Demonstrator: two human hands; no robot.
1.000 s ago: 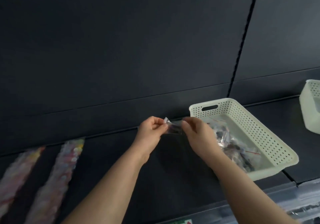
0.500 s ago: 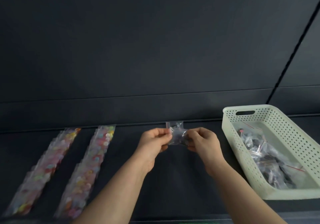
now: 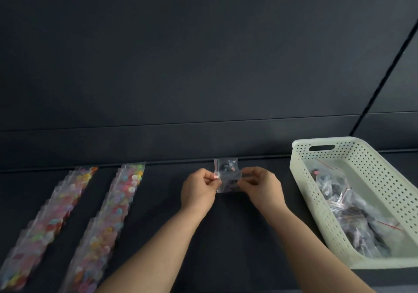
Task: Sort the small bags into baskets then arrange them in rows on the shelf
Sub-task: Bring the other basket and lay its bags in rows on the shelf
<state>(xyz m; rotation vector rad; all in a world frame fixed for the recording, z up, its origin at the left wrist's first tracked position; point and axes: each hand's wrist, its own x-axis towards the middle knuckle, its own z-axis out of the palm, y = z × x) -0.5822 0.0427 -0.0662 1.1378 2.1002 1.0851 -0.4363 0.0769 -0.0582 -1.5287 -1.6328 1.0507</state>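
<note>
A small clear bag with dark contents is held between both hands just above the dark shelf. My left hand pinches its left edge and my right hand pinches its right edge. Just behind it, another small clear bag with dark contents lies against the shelf's back. At the right stands a cream perforated basket holding several more small bags of dark pieces.
Two rows of overlapping clear bags with coloured pieces lie on the shelf's left side, the outer row and the inner row. The dark back panel rises behind the shelf.
The view has swung left, bringing both coloured rows into sight and pushing the basket right. Both hands carried the held bag left and down toward the bag at the shelf's back.
</note>
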